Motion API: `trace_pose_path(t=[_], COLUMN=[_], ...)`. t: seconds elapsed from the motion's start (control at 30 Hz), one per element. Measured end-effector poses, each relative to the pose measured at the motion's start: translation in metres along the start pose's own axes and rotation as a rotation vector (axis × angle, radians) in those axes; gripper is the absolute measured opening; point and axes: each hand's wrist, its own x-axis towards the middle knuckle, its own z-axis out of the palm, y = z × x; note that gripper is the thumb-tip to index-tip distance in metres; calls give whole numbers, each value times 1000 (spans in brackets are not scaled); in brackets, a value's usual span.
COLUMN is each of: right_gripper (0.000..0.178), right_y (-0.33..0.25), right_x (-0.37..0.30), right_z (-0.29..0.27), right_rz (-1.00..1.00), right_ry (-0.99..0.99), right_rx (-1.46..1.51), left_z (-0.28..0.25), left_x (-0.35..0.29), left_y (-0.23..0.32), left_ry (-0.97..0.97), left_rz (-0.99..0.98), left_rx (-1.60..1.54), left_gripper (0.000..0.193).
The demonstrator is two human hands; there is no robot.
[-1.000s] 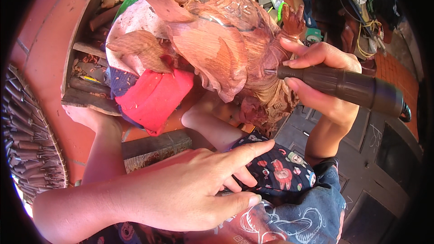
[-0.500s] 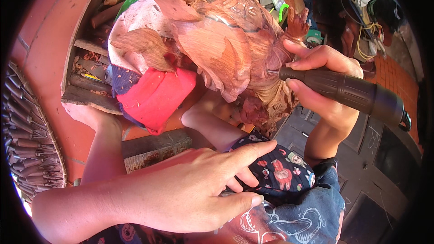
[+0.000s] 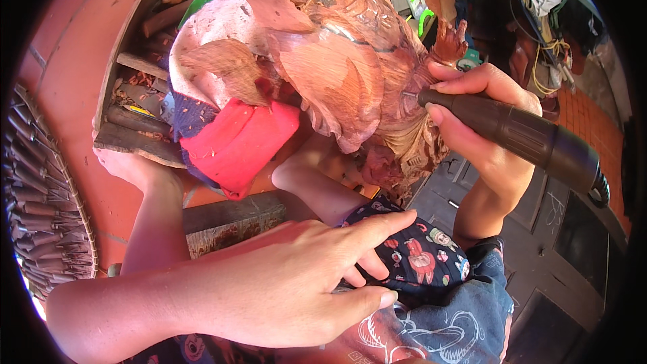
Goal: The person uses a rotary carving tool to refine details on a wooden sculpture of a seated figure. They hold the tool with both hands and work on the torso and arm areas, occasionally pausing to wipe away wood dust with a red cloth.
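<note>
My right hand (image 3: 502, 121) grips a dark rotary tool handpiece (image 3: 519, 131) between thumb and fingers, a cable at its rear. The tool's thin metal bit points left at a reddish wood carving (image 3: 337, 87) with carved folds and ridges; whether the tip touches the wood I cannot tell. Low over my lap, my left hand (image 3: 303, 276) lies palm down with fingers stretched out, holding nothing. Below the carving is a pale, red and navy cloth (image 3: 236, 141) with wood chips on it. The carving's upper end runs out of the view.
A wooden box (image 3: 145, 148) with wood scraps and a pencil stands on the red tiles (image 3: 74, 67). Beside it, a round basket (image 3: 44, 202) holds many dark handled tools. Cables (image 3: 549, 61) hang at the upper right. A grey panelled surface (image 3: 526, 249) lies at lower right.
The carving, cloth and box sit slightly further right and lower in the picture. My right hand and the handpiece have shifted a little against the carving. My left hand has hardly moved.
</note>
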Motion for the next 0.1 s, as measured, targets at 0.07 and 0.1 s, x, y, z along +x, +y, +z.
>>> trace_pose_path(t=[0.07,0.1], right_gripper=[18,18], right_y=[0,-1], right_x=[-1,-1], right_z=[0,0], right_rz=[18,18], right_ry=[23,22], right_rx=[2,1], left_z=[0,0], left_x=[0,-1], left_y=[-1,-1], left_ry=[-2,-1], left_rz=[13,19], left_rx=[-7,-11], left_gripper=[72,72])
